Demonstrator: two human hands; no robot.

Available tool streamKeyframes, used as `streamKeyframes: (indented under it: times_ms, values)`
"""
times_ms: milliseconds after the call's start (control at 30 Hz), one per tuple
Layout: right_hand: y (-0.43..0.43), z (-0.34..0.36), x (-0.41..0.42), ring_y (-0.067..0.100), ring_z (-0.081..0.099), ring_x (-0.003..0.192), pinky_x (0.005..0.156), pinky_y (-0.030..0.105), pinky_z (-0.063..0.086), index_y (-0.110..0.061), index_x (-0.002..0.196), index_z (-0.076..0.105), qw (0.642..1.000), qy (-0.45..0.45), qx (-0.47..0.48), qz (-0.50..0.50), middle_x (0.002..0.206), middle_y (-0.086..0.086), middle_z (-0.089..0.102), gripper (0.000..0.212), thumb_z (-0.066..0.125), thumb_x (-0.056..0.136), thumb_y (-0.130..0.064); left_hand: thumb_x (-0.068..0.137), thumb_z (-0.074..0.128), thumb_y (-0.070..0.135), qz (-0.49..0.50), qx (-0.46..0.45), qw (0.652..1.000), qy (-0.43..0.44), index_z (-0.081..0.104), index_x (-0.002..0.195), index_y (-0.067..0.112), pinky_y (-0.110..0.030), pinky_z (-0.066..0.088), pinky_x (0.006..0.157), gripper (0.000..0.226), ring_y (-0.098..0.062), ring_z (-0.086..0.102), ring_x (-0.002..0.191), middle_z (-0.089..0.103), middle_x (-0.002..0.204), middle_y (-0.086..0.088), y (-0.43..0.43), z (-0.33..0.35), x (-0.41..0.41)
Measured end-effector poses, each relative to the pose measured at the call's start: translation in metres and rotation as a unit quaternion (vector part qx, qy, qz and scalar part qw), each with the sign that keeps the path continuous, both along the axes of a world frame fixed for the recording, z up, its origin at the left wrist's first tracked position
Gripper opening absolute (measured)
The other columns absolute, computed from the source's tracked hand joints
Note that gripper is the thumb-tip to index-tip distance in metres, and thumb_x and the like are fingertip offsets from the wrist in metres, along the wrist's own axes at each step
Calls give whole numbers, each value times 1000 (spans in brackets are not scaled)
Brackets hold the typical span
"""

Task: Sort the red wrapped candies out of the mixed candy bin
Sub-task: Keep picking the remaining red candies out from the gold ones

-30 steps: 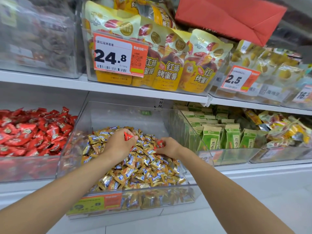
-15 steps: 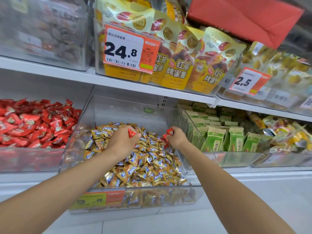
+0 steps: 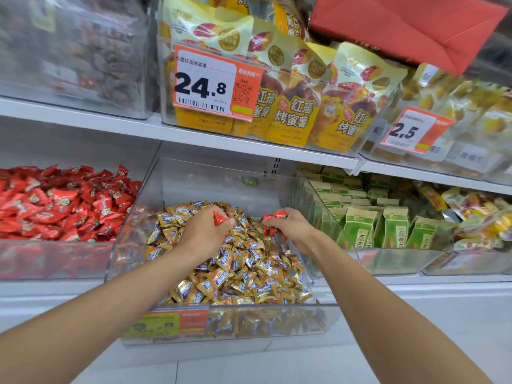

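A clear plastic mixed candy bin [image 3: 221, 322] on the lower shelf holds a heap of gold-and-blue wrapped candies [image 3: 238, 273]. Both my hands are over the back of that heap. My left hand [image 3: 205, 231] grips a red wrapped candy [image 3: 219, 218] that sticks out above its fingers. My right hand [image 3: 291, 225] holds a small bunch of red wrapped candies [image 3: 273, 221], some poking out above and below the fingers. Other red candies in the heap cannot be made out.
To the left stands a clear bin of red wrapped candies [image 3: 61, 203]. To the right are bins of green snack packets [image 3: 368, 225]. The shelf above [image 3: 194, 134] carries yellow snack bags [image 3: 291, 92] and orange price tags [image 3: 216, 81] close over the bins.
Both hands have risen slightly off the heap and moved toward the back of the bin. My right hand now shows more red candy in its grip. The view has shifted closer and to the left.
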State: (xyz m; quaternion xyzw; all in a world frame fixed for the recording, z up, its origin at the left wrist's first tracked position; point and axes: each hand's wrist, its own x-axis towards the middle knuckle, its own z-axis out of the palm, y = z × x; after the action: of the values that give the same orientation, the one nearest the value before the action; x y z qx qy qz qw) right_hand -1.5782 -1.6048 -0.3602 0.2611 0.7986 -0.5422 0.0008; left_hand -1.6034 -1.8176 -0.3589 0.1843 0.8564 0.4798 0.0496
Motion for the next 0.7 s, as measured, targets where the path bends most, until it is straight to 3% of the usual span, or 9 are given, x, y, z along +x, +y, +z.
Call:
streamKeyframes:
  times_ms: [67,267,367,467,533,700]
  values:
    - [-6,14,15,17,52,63,58,28,40,-8,104,54,999,28,-6,18,81,10,64,30,73,83,-18,94,54,35,-7,-7,1000,16,58,91,16,-33,46,65,20,-20,60,73,65,81,-4,-5,8,2]
    - [-24,53,64,19,57,69,52,24,37,-9,114,52,995,69,-33,66,89,15,64,28,65,90,-15,91,51,32,11,6,1000,-21,56,88,12,-32,35,57,21,-18,47,57,56,66,-1,-26,35,29]
    - [-46,73,84,16,54,62,47,21,38,-11,114,54,991,78,-40,100,83,11,60,23,60,93,-11,95,42,27,9,-6,1000,-25,55,98,11,-29,31,52,22,-15,42,50,60,73,-3,-48,52,47]
    - [-74,88,90,12,49,56,49,21,38,-12,106,58,989,76,-14,125,79,8,61,15,61,92,-15,99,42,22,-3,9,1000,-15,49,108,15,-33,44,58,14,-21,53,61,64,88,-10,-80,69,55]
    - [-96,94,86,13,48,58,52,25,37,-14,100,59,986,84,14,142,79,8,63,11,64,91,-19,97,48,21,-4,32,999,-11,50,102,18,-42,51,68,6,-29,59,70,64,88,-14,-103,76,54]
    - [-172,107,55,11,48,52,51,23,37,-12,98,58,972,143,2,186,74,5,64,9,63,91,-16,94,51,17,80,26,995,60,55,96,11,-34,42,65,8,-21,52,67,56,72,-1,-167,84,26]
